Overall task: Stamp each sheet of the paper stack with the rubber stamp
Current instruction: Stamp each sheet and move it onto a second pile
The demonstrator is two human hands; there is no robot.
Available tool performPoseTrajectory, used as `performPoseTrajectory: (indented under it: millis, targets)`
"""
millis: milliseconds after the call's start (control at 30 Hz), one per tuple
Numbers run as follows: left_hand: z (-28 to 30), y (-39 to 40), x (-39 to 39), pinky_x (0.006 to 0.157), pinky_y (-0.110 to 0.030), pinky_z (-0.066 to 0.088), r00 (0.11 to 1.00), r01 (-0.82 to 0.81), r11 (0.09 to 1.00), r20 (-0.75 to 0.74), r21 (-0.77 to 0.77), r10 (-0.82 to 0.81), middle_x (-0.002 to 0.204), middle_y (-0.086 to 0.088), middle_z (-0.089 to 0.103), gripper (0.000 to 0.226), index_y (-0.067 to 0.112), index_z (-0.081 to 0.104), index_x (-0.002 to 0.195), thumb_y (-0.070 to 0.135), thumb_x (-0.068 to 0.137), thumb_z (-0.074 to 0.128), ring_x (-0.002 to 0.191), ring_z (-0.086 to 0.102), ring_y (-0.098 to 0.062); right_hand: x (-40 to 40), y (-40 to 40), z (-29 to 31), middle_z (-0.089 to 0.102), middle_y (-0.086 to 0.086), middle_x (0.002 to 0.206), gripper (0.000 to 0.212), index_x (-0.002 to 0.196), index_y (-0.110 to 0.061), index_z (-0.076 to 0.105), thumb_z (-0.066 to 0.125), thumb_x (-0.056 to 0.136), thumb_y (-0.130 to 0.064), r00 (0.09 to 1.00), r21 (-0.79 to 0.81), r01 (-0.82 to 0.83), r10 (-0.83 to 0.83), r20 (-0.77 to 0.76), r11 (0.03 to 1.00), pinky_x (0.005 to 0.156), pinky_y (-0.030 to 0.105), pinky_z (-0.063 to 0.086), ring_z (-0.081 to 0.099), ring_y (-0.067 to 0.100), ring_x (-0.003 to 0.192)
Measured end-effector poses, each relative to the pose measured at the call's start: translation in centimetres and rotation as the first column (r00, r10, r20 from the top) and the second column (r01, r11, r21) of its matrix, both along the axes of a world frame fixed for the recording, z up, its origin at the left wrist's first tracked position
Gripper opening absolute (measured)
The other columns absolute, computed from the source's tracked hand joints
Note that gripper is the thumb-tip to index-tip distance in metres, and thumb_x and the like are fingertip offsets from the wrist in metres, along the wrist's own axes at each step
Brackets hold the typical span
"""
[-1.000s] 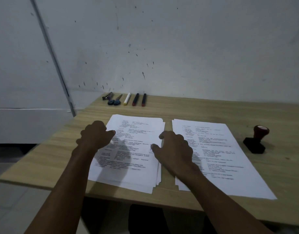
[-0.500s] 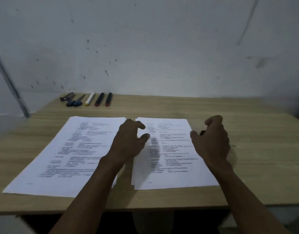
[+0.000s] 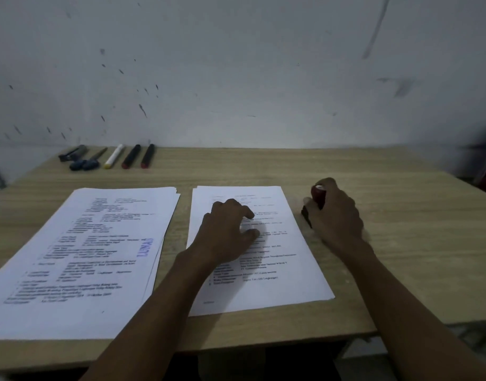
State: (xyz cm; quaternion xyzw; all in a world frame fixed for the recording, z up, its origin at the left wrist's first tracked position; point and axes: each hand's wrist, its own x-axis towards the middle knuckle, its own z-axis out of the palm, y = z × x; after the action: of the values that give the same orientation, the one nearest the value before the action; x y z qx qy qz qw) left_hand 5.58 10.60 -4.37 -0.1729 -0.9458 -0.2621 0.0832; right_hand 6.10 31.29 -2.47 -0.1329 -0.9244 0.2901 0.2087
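Observation:
Two lots of printed white paper lie on the wooden table [image 3: 401, 215]. The left stack [image 3: 79, 259] has several sheets, and its top sheet carries a blue stamp mark near its right edge. On the right lies a sheet [image 3: 275, 270] with no visible stamp mark. My left hand [image 3: 226, 229] rests on that sheet with fingers bent, fingertips touching the paper. My right hand [image 3: 336, 213] grips the rubber stamp [image 3: 317, 198], which has a red handle and a black base. The stamp stands on the table just right of the sheet, mostly hidden by my fingers.
Along the table's far left edge lie a dark tool [image 3: 73, 154], blue-handled scissors [image 3: 86, 163], a white marker [image 3: 114, 156] and two black markers [image 3: 139, 156]. A stained white wall stands behind. The table's front edge runs near my forearms.
The camera view has swung right. My left hand moved from the left stack onto the right sheet. My right hand reached right and took hold of the stamp.

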Motion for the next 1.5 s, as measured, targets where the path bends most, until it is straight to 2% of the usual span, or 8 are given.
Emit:
performPoseTrajectory:
  millis: [233, 367, 567, 733, 867, 1033, 1367, 1500]
  targets:
    - [-1.1, 0.3, 0.0, 0.094, -0.040, 0.037, 1.000, -0.017, 0.999, -0.019, -0.047, 0.016, 0.122, 0.005, 0.058, 0.035, 0.029, 0.064, 0.112, 0.050, 0.084, 0.061, 0.117, 0.047, -0.023, 2.0, -0.4, 0.4, 0.060, -0.004, 0.093, 0.026, 0.110, -0.023, 0.048, 0.061, 0.092, -0.037, 0.982, -0.066, -0.124, 0.112, -0.155, 0.990, 0.078, 0.046, 0.054, 0.063, 0.025, 0.090]
    - [-1.7, 0.2, 0.0, 0.095, -0.040, 0.035, 0.999, -0.019, 0.998, -0.037, -0.059, 0.016, 0.125, 0.005, 0.056, 0.035, 0.029, 0.061, 0.115, 0.050, 0.086, 0.059, 0.118, 0.046, -0.024, 3.8, -1.4, -0.2, 0.064, -0.006, 0.090, 0.022, 0.106, -0.026, 0.046, 0.060, 0.093, -0.036, 0.962, 0.031, -0.233, 0.235, -0.139, 0.972, 0.071, 0.044, 0.055, 0.064, 0.019, 0.083]
    - [-2.1, 0.2, 0.1, 0.094, -0.039, 0.034, 0.998, -0.010, 0.998, -0.054, -0.055, 0.007, 0.126, 0.006, 0.055, 0.037, 0.029, 0.060, 0.117, 0.050, 0.087, 0.057, 0.118, 0.045, -0.022, 4.8, -2.6, -1.4, 0.065, -0.002, 0.091, 0.022, 0.108, -0.022, 0.045, 0.058, 0.094, -0.032, 0.953, 0.095, -0.281, 0.289, -0.093, 0.955, 0.070, 0.045, 0.053, 0.062, 0.022, 0.082]
    - [-2.1, 0.1, 0.0, 0.095, -0.039, 0.033, 0.998, -0.006, 0.999, -0.059, -0.054, 0.003, 0.128, 0.005, 0.055, 0.037, 0.028, 0.060, 0.118, 0.050, 0.088, 0.056, 0.120, 0.044, -0.022, 4.9, -2.7, -1.8, 0.064, 0.000, 0.093, 0.022, 0.110, -0.023, 0.045, 0.059, 0.094, -0.030, 0.952, 0.109, -0.272, 0.284, -0.113, 0.956, 0.067, 0.039, 0.051, 0.062, 0.024, 0.083]
    - [-2.2, 0.0, -0.1, 0.095, -0.039, 0.033, 0.998, -0.009, 0.999, -0.057, -0.052, 0.006, 0.129, 0.005, 0.054, 0.037, 0.029, 0.060, 0.118, 0.049, 0.088, 0.056, 0.120, 0.044, -0.023, 5.1, -3.1, -1.9, 0.065, -0.003, 0.106, 0.035, 0.129, -0.028, 0.046, 0.055, 0.095, -0.028, 0.949, 0.144, -0.280, 0.296, -0.105, 0.949, 0.074, 0.040, 0.052, 0.061, 0.021, 0.095]
    - [-2.1, 0.1, -0.1, 0.094, -0.038, 0.032, 0.998, -0.007, 0.999, -0.057, -0.049, 0.004, 0.128, 0.005, 0.055, 0.036, 0.028, 0.060, 0.118, 0.049, 0.088, 0.056, 0.120, 0.044, -0.023, 4.6, -3.3, -2.2, 0.062, -0.006, 0.090, 0.019, 0.114, -0.027, 0.048, 0.052, 0.095, -0.029, 0.962, 0.214, -0.227, 0.252, -0.101, 0.950, 0.065, 0.036, 0.046, 0.058, 0.021, 0.087]
    - [-2.6, 0.1, 0.0, 0.092, -0.038, 0.033, 0.997, -0.010, 0.999, -0.071, -0.039, 0.007, 0.124, 0.005, 0.056, 0.036, 0.028, 0.060, 0.116, 0.049, 0.088, 0.056, 0.118, 0.045, -0.023, 4.3, -3.5, -3.0, 0.063, -0.001, 0.087, 0.019, 0.109, -0.025, 0.047, 0.051, 0.095, -0.036, 0.977, 0.262, -0.153, 0.186, -0.106, 0.953, 0.068, 0.038, 0.048, 0.060, 0.024, 0.082]
    - [-2.6, 0.0, -0.1, 0.095, -0.039, 0.032, 0.997, -0.014, 0.999, -0.071, -0.046, 0.010, 0.127, 0.005, 0.055, 0.036, 0.028, 0.060, 0.117, 0.049, 0.088, 0.055, 0.120, 0.043, -0.023, 4.1, -3.7, -3.0, 0.061, -0.003, 0.083, 0.016, 0.105, -0.025, 0.047, 0.052, 0.095, -0.036, 0.979, 0.266, -0.129, 0.165, -0.119, 0.955, 0.066, 0.034, 0.040, 0.057, 0.022, 0.078]
